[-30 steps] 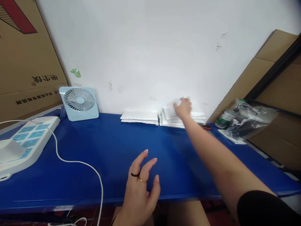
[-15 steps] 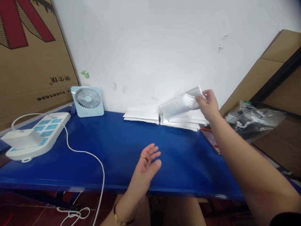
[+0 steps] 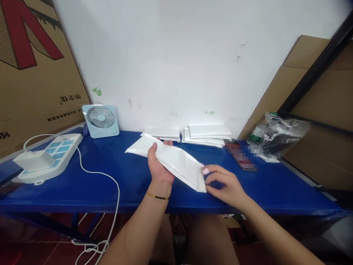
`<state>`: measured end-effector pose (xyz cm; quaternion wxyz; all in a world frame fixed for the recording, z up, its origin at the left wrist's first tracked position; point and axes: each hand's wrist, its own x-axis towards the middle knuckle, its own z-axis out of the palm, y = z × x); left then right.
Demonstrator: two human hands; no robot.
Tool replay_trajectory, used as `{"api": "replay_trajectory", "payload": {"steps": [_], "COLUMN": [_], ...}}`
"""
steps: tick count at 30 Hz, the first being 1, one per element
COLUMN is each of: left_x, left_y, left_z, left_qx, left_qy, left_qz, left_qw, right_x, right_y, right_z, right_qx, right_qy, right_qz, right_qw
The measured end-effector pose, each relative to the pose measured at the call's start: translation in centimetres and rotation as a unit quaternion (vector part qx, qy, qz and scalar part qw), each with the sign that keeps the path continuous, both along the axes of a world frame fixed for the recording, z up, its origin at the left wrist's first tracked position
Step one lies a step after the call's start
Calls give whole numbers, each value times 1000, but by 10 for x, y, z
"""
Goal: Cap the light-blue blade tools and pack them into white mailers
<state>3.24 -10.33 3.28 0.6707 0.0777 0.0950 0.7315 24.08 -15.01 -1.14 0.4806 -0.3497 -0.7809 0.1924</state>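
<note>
A long, flat white plastic packet (image 3: 176, 158) is held at a slant above the table, its right end lower and nearer me. My left hand (image 3: 161, 165) wraps round its middle from below, thumb on the near side and fingertips showing past the far edge. At the right end my right hand (image 3: 223, 184) pinches the packet's edge between curled fingers and thumb. Behind, against the wall, lie two piles of similar white packets: a low left pile (image 3: 162, 132) and a taller right pile (image 3: 206, 131).
On the blue table (image 3: 132, 187) stand a light-blue fan (image 3: 101, 121) and a white power strip (image 3: 66, 158) with a plugged adapter and trailing cable. To the right are a phone (image 3: 242, 160), a bottle (image 3: 256, 134) and a clear plastic bag (image 3: 284, 136). Cardboard (image 3: 41, 88) borders the left.
My right hand has brought the packet from the right pile down towards me. My left hand, empty before, has risen and closed round its middle. The view has shifted slightly right.
</note>
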Motion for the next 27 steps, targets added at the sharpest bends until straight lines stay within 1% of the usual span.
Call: {"api": "replay_trajectory", "payload": {"steps": [1,2,3,4,5,6,7,8,10,12,15,17,18,20,24,25,27], "left_x": [2,4,8,12,17,22,27,31,37,40,39,39,39,39,41,40,36], "left_y": [1,2,3,4,4,3,3,2,1,0,1,1,1,0,-2,-2,1], "left_z": [3,5,7,9,10,11,12,12,13,15,19,22,23,24,25,25,25], "left_qx": [35,67,95,116,131,144,156,168,196,222,243,241,235,222,214,212,206], "left_qy": [18,35,55,78,104,134,165,195,247,287,321,319,311,288,252,249,247], "left_qz": [19,37,54,73,90,106,117,124,131,136,140,142,145,156,183,192,214], "left_qw": [999,996,992,988,982,975,967,958,940,922,905,906,909,918,926,925,922], "right_x": [-1,-4,-9,-15,-22,-30,-37,-43,-51,-54,-54,-53,-53,-54,-55,-54,-48], "right_y": [3,6,10,14,19,24,29,34,44,51,59,61,62,62,66,68,73], "right_z": [-4,-6,-7,-7,-6,-4,-2,-1,0,-3,-11,-16,-18,-19,-18,-17,-15], "right_qx": [-53,-111,-176,-252,-322,-370,-399,-418,-439,-456,-478,-483,-481,-471,-425,-413,-394], "right_qy": [102,228,349,441,499,534,558,577,602,612,608,602,595,567,488,473,450], "right_qz": [-32,-60,-71,-58,-32,-7,8,14,9,-3,-24,-46,-59,-80,-88,-92,-113], "right_qw": [993,966,918,859,804,760,727,702,667,646,633,634,641,671,757,773,794]}}
